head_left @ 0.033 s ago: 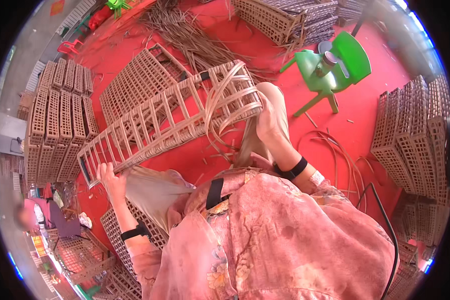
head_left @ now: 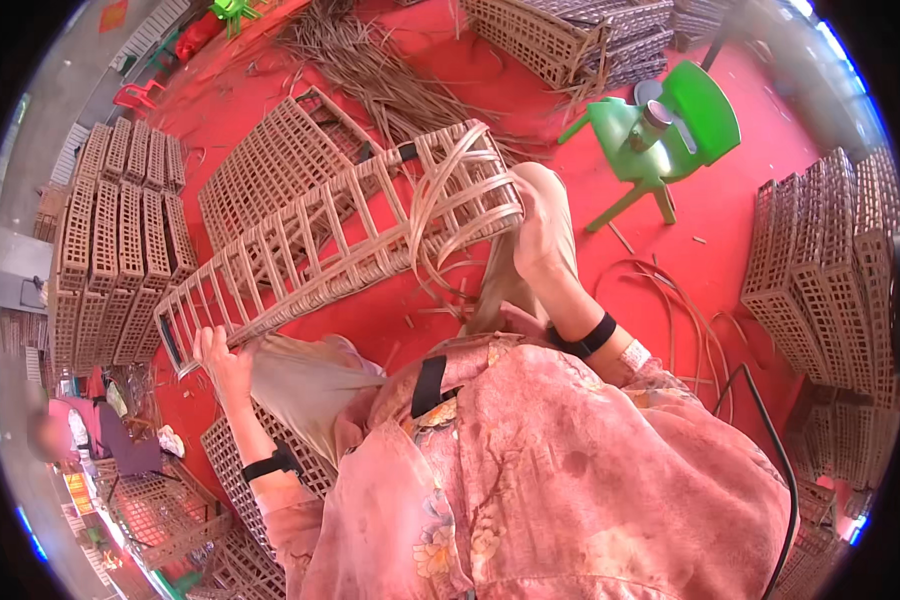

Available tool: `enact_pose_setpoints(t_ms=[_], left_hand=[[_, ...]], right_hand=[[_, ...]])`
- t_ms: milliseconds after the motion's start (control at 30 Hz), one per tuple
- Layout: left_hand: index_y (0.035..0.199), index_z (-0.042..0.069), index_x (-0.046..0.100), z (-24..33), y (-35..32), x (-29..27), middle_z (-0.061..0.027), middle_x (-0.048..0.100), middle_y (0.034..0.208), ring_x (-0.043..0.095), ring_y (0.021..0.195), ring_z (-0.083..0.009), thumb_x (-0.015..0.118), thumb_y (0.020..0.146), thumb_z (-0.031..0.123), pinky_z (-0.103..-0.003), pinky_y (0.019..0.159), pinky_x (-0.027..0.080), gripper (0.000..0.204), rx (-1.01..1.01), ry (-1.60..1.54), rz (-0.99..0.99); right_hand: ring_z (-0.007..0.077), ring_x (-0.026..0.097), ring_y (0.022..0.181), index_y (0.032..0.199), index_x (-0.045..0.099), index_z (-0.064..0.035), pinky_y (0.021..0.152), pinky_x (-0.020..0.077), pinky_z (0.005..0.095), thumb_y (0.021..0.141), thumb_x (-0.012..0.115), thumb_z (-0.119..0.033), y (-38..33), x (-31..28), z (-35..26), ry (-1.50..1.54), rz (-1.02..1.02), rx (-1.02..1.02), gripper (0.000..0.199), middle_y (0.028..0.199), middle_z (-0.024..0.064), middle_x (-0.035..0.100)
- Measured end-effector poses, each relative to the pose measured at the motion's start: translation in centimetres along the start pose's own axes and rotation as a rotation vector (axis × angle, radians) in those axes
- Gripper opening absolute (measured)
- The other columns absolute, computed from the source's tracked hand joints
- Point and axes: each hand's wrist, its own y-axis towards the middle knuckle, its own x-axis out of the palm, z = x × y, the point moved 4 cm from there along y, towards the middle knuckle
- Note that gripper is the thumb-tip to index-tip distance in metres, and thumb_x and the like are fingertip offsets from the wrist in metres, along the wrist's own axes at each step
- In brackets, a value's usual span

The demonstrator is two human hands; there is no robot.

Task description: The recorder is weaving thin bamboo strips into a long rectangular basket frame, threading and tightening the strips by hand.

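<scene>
A basket-weaving workshop: stacks of woven cane crates (head_left: 110,250) and loose cane strips (head_left: 370,70) surround a green plastic chair (head_left: 670,130) on red floor (head_left: 730,230).

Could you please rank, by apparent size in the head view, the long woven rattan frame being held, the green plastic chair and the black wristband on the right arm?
1. Long woven rattan frame
2. Green plastic chair
3. Black wristband

We see a green plastic chair (head_left: 670,130) standing on the red floor mat (head_left: 770,110), with a small jar (head_left: 655,118) on its seat. Behind it lie a heap of loose dry cane strips (head_left: 370,60) and stacked woven cane crates (head_left: 120,240) at left, more woven crates (head_left: 830,270) at right.
</scene>
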Motion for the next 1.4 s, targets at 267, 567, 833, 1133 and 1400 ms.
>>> enact_pose_setpoints(t_ms=[267, 567, 833, 1133, 1400], left_hand=[[0.120, 0.007, 0.064, 3.7, 0.5, -7.8, -0.0168, 0.053, 0.136, 0.047, 0.131, -0.0374, 0.082, 0.076, 0.023, -0.050, 0.109, 0.038, 0.050, -0.059, -0.037, -0.151], [0.116, 0.007, 0.065, 31.0, 7.7, -7.2, -0.0128, 0.063, 0.102, 0.065, 0.094, -0.0326, 0.075, 0.087, 0.022, -0.041, 0.084, 0.053, 0.035, 0.407, -0.853, 0.091], [0.099, 0.003, 0.066, 31.7, 9.9, -4.5, -0.0077, 0.067, 0.094, 0.068, 0.082, -0.0255, 0.066, 0.091, 0.012, -0.037, 0.074, 0.054, 0.013, 0.439, -0.582, 0.071], [0.099, 0.009, 0.069, 14.9, 12.2, -5.0, 0.0094, 0.049, 0.069, 0.039, 0.057, 0.0005, 0.069, 0.094, 0.030, -0.018, 0.049, 0.028, 0.021, -0.275, -1.327, -0.871], [0.113, 0.008, 0.071, -4.5, 18.5, -13.7, 0.0063, 0.064, 0.085, 0.057, 0.078, -0.0062, 0.068, 0.095, 0.028, -0.023, 0.070, 0.046, 0.027, -0.112, -0.250, -0.200]], right_hand=[[0.0323, 0.058, 0.113, 0.107, 0.070, -0.0157, 0.100, 0.0421, 0.0458, 0.074, 0.077, -0.022, 1.0, 0.1, -4.1, -0.634, -0.284, -0.419, 0.035, 0.135, 0.0055, 0.060], [0.0339, 0.056, 0.119, 0.100, 0.067, -0.0077, 0.103, 0.0396, 0.0502, 0.078, 0.071, -0.011, -0.2, 1.5, -5.6, -0.829, -0.249, -0.612, 0.023, 0.131, 0.0121, 0.059], [0.0244, 0.068, 0.090, 0.095, 0.065, -0.0010, 0.075, 0.0551, 0.0354, 0.100, 0.051, -0.019, 4.1, -13.9, 1.2, -0.103, 0.440, -0.061, 0.023, 0.099, 0.0127, 0.070], [0.0180, 0.067, 0.074, 0.101, 0.067, -0.0137, 0.055, 0.0496, 0.0296, 0.105, 0.047, -0.038, -5.1, -34.0, 22.4, 0.275, 0.911, 0.758, 0.032, 0.099, 0.0032, 0.073], [0.0152, 0.065, 0.065, 0.106, 0.063, -0.0104, 0.049, 0.0468, 0.0246, 0.103, 0.045, -0.052, -18.2, -37.9, 28.2, 0.575, 0.989, 1.155, 0.046, 0.091, 0.0046, 0.071]])
